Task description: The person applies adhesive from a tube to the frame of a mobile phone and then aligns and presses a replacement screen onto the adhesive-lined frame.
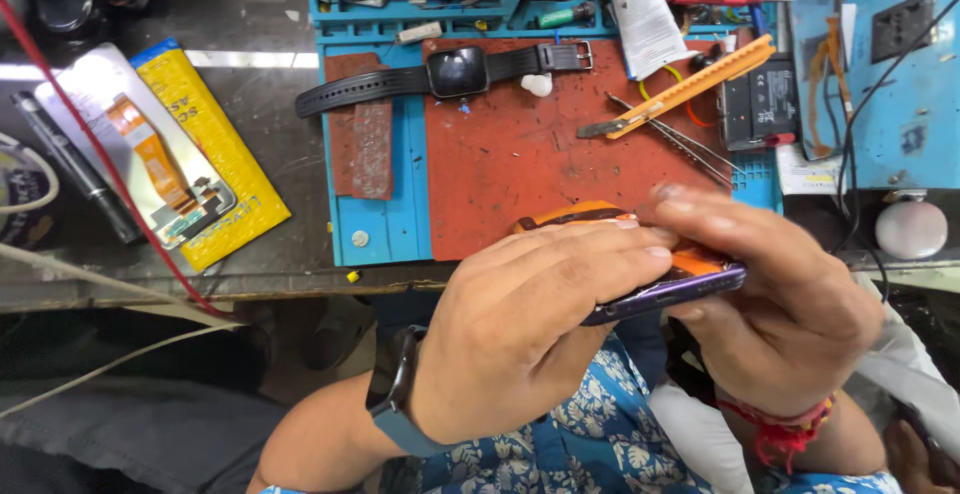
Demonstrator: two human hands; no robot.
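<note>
Cluttered grey worktop and blue-and-red repair mat lie beyond both hands, left hand and right hand clamping a slim purple phone edge-up above the lap, steadying it.

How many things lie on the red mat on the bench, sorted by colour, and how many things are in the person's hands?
Black: 1, the smartwatch
White: 1, the small earbud tip
Orange: 1, the utility knife
Metal: 1, the tweezers
Held by the left hand and right hand: 1, the phone
Total: 5
</note>
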